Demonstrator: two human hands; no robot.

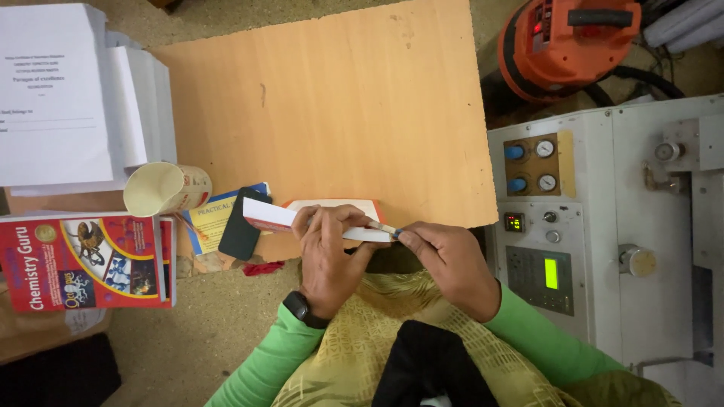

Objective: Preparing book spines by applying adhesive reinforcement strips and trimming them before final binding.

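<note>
— So, what were the hands doing at that moment?

— Both were at the near edge of the wooden board [332,113]. The left hand [328,252] was closed over a thin white-covered booklet [283,218], fingers wrapped across its top, pressing it against the board's edge. The right hand [452,264] pinched a slim tool [383,227] (a small brush or blade – too small to tell which), its tip touching the booklet's right end.

— Were the hands together?

— Nearly: the right fingertips sat just beside the left knuckles, each clamped on its own thing.

— And around them?

— A dark phone-like slab [240,224] lay touching the booklet's left end, over a blue and yellow booklet [210,218]. A paper cup [162,188] lay tipped on its side near that. Further left, a red textbook [83,260]; above it, a stack of white papers [68,98]. To the right stood a white machine [641,226] with gauges and a lit green display, and an orange vacuum-like canister [566,41] behind it.

— Anything on the wrist?

— A black watch [304,309] on the left.
</note>
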